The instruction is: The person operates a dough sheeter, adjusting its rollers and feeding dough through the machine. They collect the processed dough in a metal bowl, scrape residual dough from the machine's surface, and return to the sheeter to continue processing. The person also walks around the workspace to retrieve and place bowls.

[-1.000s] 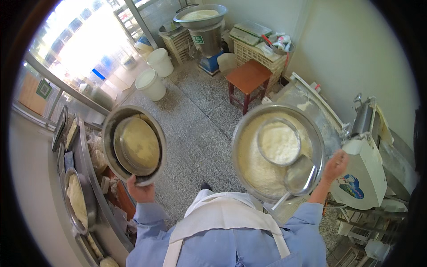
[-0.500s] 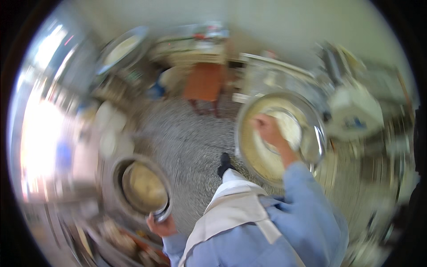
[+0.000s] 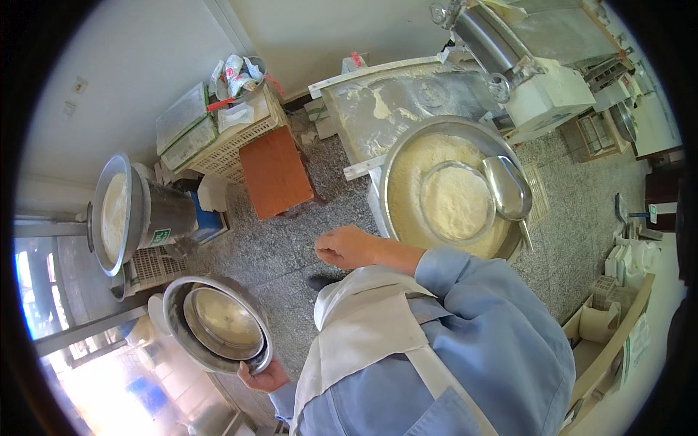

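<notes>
My left hand [image 3: 263, 376] grips the rim of a deep metal bowl [image 3: 263, 322], thumb on the outside. Nested in that bowl is a smaller round metal pan or sieve [image 3: 195, 328], with pale flour [image 3: 224, 317] inside. Loosely curled into a fist, my right hand [image 3: 347, 247] hovers in front of my apron [image 3: 371, 338]; nothing shows in it. To its right stands a wide metal basin [image 3: 395, 171] of yellowish flour. A round sieve-like ring [image 3: 429, 190] holding whiter flour rests in it, beside a metal scoop [image 3: 510, 187].
A reddish-brown stool [image 3: 275, 173] stands ahead, next to stacked plastic crates [image 3: 240, 145]. Behind the basin is a floury worktable [image 3: 349, 120] with a white machine [image 3: 549, 98]. At far left, another flour-filled basin [image 3: 125, 174] sits on a metal drum [image 3: 171, 211].
The view has swung round and sharpened, with stool and crates now farther left. My right hand no longer overlaps the wide basin. My left hand keeps its grip on the deep bowl.
</notes>
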`<action>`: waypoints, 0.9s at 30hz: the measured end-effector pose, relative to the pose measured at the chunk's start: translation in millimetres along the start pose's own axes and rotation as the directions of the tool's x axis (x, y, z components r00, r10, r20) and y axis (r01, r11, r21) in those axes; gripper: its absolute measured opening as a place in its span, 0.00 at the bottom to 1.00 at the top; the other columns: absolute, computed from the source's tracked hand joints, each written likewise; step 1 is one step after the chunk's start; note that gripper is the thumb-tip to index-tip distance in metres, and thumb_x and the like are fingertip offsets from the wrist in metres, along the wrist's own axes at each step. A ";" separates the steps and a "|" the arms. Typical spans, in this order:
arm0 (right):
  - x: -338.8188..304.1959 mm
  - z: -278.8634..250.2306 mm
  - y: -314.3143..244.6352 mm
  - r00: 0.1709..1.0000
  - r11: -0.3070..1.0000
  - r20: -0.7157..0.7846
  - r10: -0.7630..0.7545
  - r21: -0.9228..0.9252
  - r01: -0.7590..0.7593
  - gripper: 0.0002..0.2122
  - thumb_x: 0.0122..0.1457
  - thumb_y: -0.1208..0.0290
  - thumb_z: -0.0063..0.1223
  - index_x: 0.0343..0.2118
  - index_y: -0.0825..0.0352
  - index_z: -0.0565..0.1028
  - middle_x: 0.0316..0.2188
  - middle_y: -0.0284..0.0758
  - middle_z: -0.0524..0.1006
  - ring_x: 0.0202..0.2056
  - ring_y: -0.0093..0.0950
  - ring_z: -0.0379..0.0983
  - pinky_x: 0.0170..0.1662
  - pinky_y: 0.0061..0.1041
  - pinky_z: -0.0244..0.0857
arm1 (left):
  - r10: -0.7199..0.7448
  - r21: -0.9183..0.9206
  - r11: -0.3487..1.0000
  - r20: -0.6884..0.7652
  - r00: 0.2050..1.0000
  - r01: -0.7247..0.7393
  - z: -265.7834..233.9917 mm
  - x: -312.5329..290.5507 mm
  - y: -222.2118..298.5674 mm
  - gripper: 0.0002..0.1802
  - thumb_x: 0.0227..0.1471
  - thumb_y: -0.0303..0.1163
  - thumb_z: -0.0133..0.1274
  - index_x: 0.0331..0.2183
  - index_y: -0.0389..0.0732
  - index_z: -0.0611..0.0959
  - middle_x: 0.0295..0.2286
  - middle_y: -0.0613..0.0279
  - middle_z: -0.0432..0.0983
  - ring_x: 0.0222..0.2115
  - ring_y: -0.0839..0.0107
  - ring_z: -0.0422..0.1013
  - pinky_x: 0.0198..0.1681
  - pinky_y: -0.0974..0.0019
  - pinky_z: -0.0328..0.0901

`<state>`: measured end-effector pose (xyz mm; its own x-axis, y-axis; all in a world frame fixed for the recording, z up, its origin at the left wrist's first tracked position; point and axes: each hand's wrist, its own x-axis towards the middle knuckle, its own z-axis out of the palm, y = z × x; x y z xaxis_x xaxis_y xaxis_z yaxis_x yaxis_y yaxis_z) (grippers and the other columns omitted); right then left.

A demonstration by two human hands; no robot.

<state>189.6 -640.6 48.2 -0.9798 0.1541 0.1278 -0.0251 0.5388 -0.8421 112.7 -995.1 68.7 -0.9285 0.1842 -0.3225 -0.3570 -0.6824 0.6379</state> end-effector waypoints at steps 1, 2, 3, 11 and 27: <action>11.6 6.7 2.2 1.000 1.000 -0.004 0.024 -0.011 -0.024 0.03 0.50 0.69 0.47 0.25 0.62 0.69 0.22 0.35 0.73 0.26 0.40 0.71 0.29 0.37 0.64 | -0.014 0.024 1.000 0.011 1.000 0.014 2.4 20.9 5.2 0.32 0.41 0.37 0.53 0.49 0.36 0.68 0.46 0.54 0.69 0.46 0.59 0.66 0.48 0.52 0.63; 23.9 13.7 5.4 0.999 0.998 -0.003 0.052 -0.033 -0.052 0.04 0.50 0.69 0.47 0.25 0.62 0.69 0.22 0.35 0.73 0.26 0.40 0.71 0.29 0.38 0.64 | -0.028 0.028 0.999 -0.007 1.000 0.028 3.0 42.3 9.3 0.32 0.41 0.37 0.52 0.49 0.36 0.68 0.46 0.54 0.68 0.46 0.59 0.66 0.49 0.53 0.63; 36.4 19.6 9.2 0.997 0.995 0.000 0.078 -0.054 -0.078 0.04 0.50 0.69 0.48 0.25 0.63 0.69 0.22 0.35 0.73 0.27 0.40 0.71 0.28 0.38 0.63 | -0.041 0.029 0.999 0.000 0.999 0.041 3.2 64.0 12.4 0.32 0.42 0.37 0.52 0.50 0.36 0.68 0.46 0.54 0.68 0.47 0.59 0.66 0.49 0.53 0.62; 107.2 23.6 48.1 0.912 0.897 -0.021 0.410 -0.173 -0.407 0.10 0.49 0.62 0.49 0.27 0.65 0.69 0.23 0.41 0.74 0.29 0.43 0.72 0.32 0.41 0.65 | -0.157 0.124 0.980 -0.002 0.988 0.156 42.0 186.1 27.7 0.32 0.42 0.34 0.53 0.51 0.39 0.67 0.47 0.57 0.67 0.48 0.60 0.64 0.50 0.53 0.61; 180.3 -77.2 371.8 0.569 0.507 -0.154 0.808 -0.312 -0.804 0.13 0.46 0.63 0.56 0.30 0.68 0.74 0.30 0.44 0.76 0.36 0.41 0.73 0.39 0.38 0.68 | 0.105 0.407 0.913 -0.158 0.982 -0.032 200.3 280.9 -116.1 0.34 0.39 0.36 0.50 0.52 0.41 0.66 0.48 0.56 0.67 0.48 0.58 0.64 0.50 0.51 0.60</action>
<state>18.9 -348.5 -201.4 -0.5473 0.6504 -0.5268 0.8366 0.4073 -0.3662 -127.3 -722.4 44.2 -0.9329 -0.0024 -0.3600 -0.3377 -0.3407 0.8774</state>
